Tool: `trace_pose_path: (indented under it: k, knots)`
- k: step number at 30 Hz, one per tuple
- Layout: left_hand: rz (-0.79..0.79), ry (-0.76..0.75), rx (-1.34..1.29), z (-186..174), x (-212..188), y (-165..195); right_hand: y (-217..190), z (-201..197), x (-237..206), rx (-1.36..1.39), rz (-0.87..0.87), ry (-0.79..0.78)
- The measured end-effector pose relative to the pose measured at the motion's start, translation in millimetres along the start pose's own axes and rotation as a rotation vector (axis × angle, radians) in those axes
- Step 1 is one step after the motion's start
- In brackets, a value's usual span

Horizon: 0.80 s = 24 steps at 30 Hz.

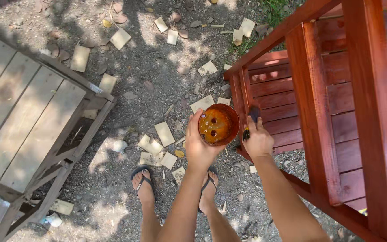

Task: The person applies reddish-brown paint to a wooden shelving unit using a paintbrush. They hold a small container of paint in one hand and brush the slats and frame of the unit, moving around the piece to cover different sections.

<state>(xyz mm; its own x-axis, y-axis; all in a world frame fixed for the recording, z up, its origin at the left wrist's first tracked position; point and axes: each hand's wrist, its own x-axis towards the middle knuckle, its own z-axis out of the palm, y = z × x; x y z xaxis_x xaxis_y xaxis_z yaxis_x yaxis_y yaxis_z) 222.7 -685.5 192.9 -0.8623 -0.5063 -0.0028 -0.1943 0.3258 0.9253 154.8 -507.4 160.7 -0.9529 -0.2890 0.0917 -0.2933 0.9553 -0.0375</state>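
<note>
My left hand [199, 145] holds a round bowl [218, 124] with reddish-brown stain inside, gripping it from its left side. My right hand [258, 140] is closed on a dark brush [252, 115], whose tip touches the left upright of a red-stained wooden furniture frame [319, 103]. The frame with its horizontal slats fills the right side of the view. My two feet in flip-flops [143, 180] stand on the ground below the bowl.
An unstained grey wooden frame [27, 121] with planks lies at the left. Several small wood offcuts [164, 133] and dry leaves are scattered over the gravel ground. Grass [272, 11] shows at the top.
</note>
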Motion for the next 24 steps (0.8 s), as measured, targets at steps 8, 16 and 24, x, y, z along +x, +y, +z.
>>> trace_pose_path:
  k: [8,16,24]
  knots:
    - [0.047,-0.238,-0.008,10.1,30.7,-57.3,-15.1,42.7,-23.2,0.061,0.329,0.084]
    - [-0.027,-0.18,0.018,-6.2,59.4,-58.1,-46.7,75.2,76.0,0.204,0.142,0.093]
    - [-0.004,-0.214,0.007,2.2,77.0,-38.2,-7.7,38.2,-44.8,0.256,0.329,0.249]
